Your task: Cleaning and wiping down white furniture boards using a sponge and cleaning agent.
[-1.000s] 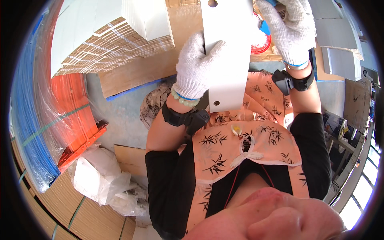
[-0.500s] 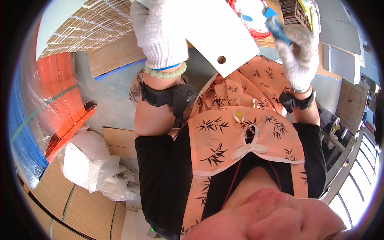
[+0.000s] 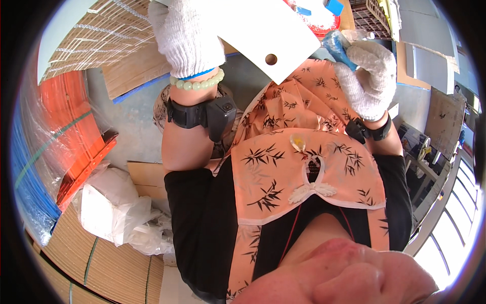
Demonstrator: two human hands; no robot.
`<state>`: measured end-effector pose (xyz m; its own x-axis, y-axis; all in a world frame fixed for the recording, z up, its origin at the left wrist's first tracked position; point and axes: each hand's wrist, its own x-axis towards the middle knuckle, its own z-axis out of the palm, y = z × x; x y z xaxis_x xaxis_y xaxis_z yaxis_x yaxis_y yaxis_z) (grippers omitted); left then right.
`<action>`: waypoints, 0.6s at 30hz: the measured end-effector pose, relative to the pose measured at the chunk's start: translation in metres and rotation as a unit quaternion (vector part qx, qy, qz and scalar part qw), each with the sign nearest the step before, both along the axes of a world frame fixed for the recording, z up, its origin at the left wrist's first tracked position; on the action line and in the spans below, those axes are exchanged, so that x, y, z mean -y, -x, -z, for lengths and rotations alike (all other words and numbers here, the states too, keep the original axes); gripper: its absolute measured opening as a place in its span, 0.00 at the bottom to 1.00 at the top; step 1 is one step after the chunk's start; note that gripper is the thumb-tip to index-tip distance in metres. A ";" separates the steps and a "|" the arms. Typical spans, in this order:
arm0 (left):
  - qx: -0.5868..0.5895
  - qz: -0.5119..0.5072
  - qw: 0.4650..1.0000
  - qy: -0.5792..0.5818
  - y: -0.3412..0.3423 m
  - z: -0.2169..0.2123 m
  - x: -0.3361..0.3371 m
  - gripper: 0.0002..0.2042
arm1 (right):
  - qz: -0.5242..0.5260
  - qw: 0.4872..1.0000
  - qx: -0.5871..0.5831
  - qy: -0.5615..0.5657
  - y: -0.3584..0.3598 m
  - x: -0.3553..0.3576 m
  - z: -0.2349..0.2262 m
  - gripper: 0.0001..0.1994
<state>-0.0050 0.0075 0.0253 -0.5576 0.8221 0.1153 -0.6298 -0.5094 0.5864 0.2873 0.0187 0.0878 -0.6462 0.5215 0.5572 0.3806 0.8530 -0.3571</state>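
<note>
A flat white panel [image 3: 268,30] with one round hole near its near corner slants across the top, above my lap. My left hand [image 3: 186,38], in a white knit glove, grips the panel near its left side; its fingertips are partly cut off by the top edge. Gloved as well, my right hand [image 3: 368,76] stands just right of the panel, fingers closed round a blue wad [image 3: 338,49] that looks like a rag. The wad's far end sticks out past the fingers, close to the panel's right edge.
A red basin [image 3: 324,23] with white bits and blue pieces stands beyond the panel. Behind my right hand is a brown plastic crate [image 3: 372,19]. Stacked slatted sheets [image 3: 104,35] rise at far left, near wrapped orange panels [image 3: 76,131]. Crumpled plastic [image 3: 119,207] lies at left.
The panel and my left hand have shifted up and slightly left together. My right hand has moved a little left and down, with the blue wad still in it.
</note>
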 end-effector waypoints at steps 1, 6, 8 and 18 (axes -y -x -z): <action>0.007 0.004 1.000 -0.011 -0.001 0.000 0.000 0.14 | 0.000 1.000 0.003 -0.013 0.001 0.000 0.000 0.20; 0.013 -0.007 1.000 -0.005 0.003 0.012 -0.003 0.14 | -0.005 0.999 0.016 -0.032 0.004 0.000 -0.002 0.19; 0.019 -0.012 1.000 -0.015 0.003 0.015 -0.003 0.14 | -0.009 0.999 0.019 -0.037 0.005 0.001 -0.002 0.19; -0.029 -0.032 0.998 -0.048 0.011 0.030 -0.001 0.16 | -0.003 0.995 0.059 -0.079 0.005 0.000 0.001 0.19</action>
